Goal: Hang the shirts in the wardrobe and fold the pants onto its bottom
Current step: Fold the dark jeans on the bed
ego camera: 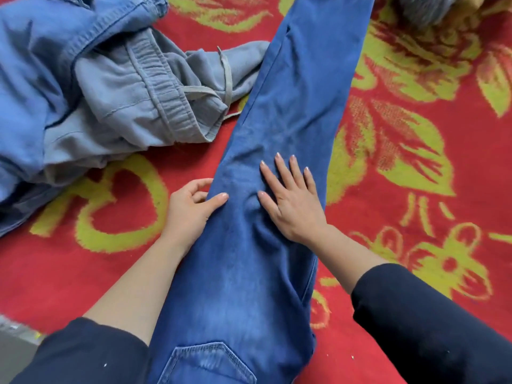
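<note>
1. Fabric surface [83,273], red with yellow-green flowers, fuzzy; carpet or blanket, hard to tell.
2. Blue jeans [277,106], faded denim, stretched from bottom centre to top right.
3. Left hand [191,209] pinching the jeans' left edge; right hand [291,203] flat, fingers spread on the denim.
4. Grey drawstring pants [155,87] crumpled on pale blue denim garment [36,65], upper left.

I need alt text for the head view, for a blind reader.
A person's right hand presses flat on blue jeans laid out on a red and yellow blanket, while the left hand holds their edge. Crumpled grey drawstring pants lie beside them.
</note>
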Demonstrator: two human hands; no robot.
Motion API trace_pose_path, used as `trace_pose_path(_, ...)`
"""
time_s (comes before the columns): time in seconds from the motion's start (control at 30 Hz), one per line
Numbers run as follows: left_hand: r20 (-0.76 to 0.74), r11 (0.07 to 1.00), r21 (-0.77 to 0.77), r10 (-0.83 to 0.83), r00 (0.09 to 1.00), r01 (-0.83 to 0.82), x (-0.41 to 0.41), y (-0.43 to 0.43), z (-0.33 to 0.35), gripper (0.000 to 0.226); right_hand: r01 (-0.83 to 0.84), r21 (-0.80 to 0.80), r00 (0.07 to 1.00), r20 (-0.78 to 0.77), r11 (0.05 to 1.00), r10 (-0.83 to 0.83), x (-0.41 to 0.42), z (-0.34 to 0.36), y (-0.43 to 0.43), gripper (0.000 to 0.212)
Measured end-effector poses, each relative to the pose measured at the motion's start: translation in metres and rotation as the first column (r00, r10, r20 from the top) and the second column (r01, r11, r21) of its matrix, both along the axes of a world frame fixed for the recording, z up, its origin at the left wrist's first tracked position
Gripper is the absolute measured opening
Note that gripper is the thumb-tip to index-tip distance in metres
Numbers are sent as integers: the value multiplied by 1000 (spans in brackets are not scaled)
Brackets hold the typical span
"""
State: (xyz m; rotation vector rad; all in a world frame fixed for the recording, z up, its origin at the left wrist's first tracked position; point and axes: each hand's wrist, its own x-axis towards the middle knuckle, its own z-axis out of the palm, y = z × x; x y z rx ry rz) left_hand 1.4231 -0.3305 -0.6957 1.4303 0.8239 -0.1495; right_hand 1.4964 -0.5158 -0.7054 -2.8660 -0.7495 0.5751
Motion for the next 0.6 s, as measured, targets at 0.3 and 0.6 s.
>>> trace_pose_path(0.3, -185, 967, 228, -76, 980, 118, -112, 11, -2, 42, 133, 3, 986, -98, 991, -132, -129, 9, -18, 70)
trace_pose_path(0.6, -328, 853, 350, -274, 904, 386, -224, 13, 7, 35, 587, 48, 810, -23, 809, -586, -283, 20, -20, 76)
